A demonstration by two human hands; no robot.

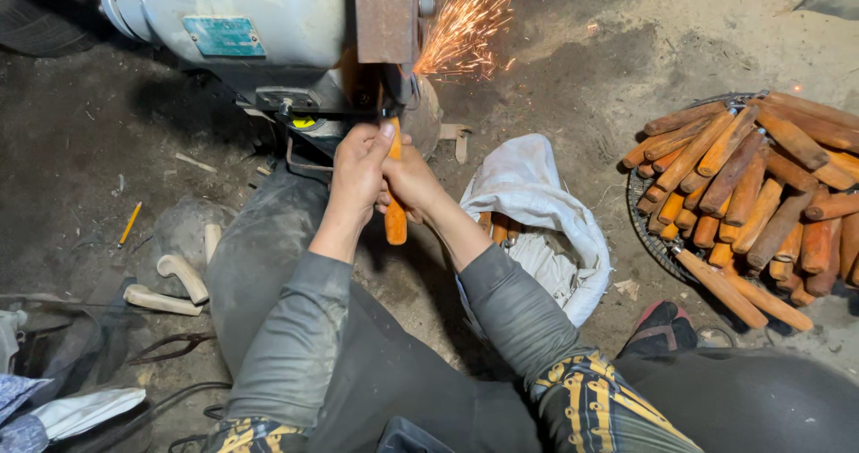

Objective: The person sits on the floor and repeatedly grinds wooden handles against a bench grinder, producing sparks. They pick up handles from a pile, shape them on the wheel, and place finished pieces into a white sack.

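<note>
Left hand (358, 171) and right hand (412, 180) both grip an orange wooden handle (395, 225) against the grinder (268, 23), sparks (461, 19) flying

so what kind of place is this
Most likely a small, rough workshop with a dirt floor. A bench grinder throws sparks as both hands press an orange-handled tool to it, and a basket holds many wooden handles.
</note>
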